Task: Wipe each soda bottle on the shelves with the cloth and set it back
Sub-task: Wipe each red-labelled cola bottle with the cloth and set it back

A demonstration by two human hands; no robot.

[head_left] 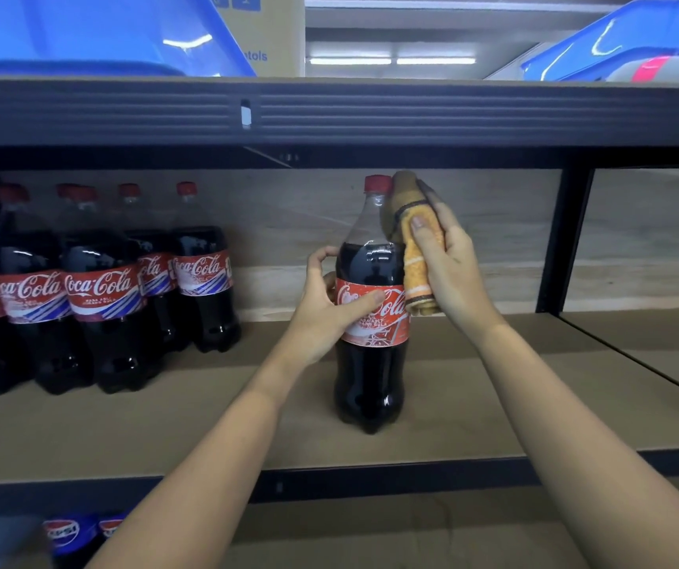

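Observation:
A large cola bottle [370, 371] with a red cap and red label stands upright on the brown shelf board [493, 404], apart from the others. My left hand [325, 305] grips it around the label, thumb across the front. My right hand [448, 260] holds a folded orange cloth [415, 256] against the bottle's right shoulder and neck. Several more cola bottles [99, 297] stand grouped at the shelf's left end.
A dark metal beam [370, 112] of the upper shelf runs overhead, with blue plastic bins [83, 30] on it. A black upright post [563, 240] stands to the right. Blue-labelled cola bottles [67, 535] show on the shelf below, lower left.

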